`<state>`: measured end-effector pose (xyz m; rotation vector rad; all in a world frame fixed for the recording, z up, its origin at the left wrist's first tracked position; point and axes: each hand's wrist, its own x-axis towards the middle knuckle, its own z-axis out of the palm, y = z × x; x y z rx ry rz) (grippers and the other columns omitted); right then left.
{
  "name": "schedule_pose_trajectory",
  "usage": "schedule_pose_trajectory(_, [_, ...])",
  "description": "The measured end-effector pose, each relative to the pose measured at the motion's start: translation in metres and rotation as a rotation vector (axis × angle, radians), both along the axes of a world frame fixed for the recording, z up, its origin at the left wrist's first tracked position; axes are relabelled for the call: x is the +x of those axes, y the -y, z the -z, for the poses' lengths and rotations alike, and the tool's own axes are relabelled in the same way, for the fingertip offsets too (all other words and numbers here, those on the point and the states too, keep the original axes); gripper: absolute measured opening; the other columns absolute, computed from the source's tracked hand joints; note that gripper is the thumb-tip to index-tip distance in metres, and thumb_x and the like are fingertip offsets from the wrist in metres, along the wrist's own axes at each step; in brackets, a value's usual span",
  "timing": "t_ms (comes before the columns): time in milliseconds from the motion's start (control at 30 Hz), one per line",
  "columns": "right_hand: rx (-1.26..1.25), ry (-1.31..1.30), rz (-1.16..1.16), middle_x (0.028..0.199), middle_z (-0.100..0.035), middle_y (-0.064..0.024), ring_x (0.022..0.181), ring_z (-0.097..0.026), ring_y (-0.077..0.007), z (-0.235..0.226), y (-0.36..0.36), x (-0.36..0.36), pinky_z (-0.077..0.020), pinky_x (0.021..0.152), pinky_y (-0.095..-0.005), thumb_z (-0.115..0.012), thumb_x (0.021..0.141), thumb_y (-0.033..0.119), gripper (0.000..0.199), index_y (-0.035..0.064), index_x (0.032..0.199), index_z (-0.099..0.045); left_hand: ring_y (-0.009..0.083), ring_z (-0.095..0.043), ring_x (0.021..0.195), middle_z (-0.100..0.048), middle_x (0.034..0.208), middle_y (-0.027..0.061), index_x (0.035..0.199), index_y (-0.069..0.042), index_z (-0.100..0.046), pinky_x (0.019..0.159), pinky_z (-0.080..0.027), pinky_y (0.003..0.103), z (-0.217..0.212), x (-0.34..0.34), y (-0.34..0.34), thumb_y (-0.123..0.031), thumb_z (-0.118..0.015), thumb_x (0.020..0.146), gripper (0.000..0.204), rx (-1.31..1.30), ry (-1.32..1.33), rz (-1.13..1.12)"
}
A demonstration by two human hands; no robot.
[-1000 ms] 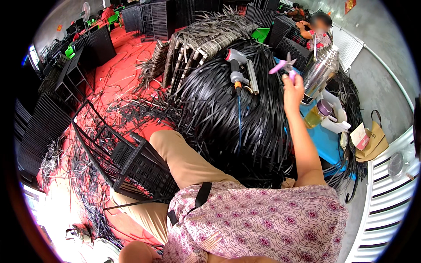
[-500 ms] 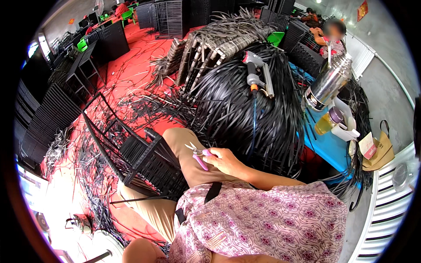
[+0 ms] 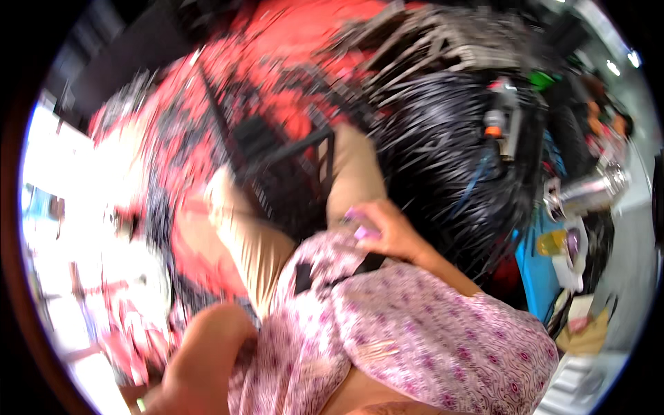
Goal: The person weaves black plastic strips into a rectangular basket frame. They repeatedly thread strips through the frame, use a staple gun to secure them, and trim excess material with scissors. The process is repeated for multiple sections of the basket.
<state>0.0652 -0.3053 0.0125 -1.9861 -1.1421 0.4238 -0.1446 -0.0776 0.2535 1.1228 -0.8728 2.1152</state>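
The picture is smeared by motion. My right hand (image 3: pixel 391 232) rests by my lap, at the edge of my pink patterned top, shut on a small pink-handled cutter (image 3: pixel 361 233). Just ahead of it a black woven frame (image 3: pixel 277 162) leans across my beige trouser legs (image 3: pixel 249 235). My left forearm (image 3: pixel 200 353) comes in at the lower left and runs to the picture's edge. Its hand is at the rim and too blurred to read.
A big heap of black strips (image 3: pixel 443 152) lies right of the frame, with a grey and orange hand tool (image 3: pixel 501 121) on it. A steel flask (image 3: pixel 588 192) and a yellow jar (image 3: pixel 553 242) stand on a blue surface (image 3: pixel 532 277). Strips litter the red floor (image 3: pixel 277 55).
My right hand came down from head height near the flask to my lap, still holding the pink cutter. My head has swung, and the view is now tilted and blurred.
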Motion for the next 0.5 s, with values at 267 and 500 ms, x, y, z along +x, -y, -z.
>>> schedule_pose_trajectory(267, [0.213, 0.485, 0.095, 0.116, -0.061, -0.0138, 0.106, -0.058, -0.0324, -0.091, -0.017, 0.031, -0.0440, 0.098, -0.0445, -0.081, 0.070, 0.039, 0.075, 0.0038, 0.133, -0.057, 0.0142, -0.058, 0.084, -0.067, 0.087, 0.0019, 0.093, -0.007, -0.065, 0.079, -0.043, 0.034, 0.114, -0.002, -0.036, -0.022, -0.052, 0.104, 0.024, -0.436, -0.834, -0.780])
schedule_pose_trajectory(500, [0.098, 0.909, -0.006, 0.110, -0.059, -0.0072, 0.107, -0.057, -0.0301, -0.114, -0.079, 0.067, -0.0432, 0.097, -0.0439, -0.087, 0.068, 0.034, 0.072, 0.0099, 0.130, -0.059, 0.0256, -0.063, 0.104, -0.068, 0.110, 0.0110, 0.111, -0.001, -0.073, 0.094, -0.047, 0.033, 0.148, 0.095, -0.081, -0.001, -0.060, 0.093, 0.022, -0.327, -1.295, -0.270])
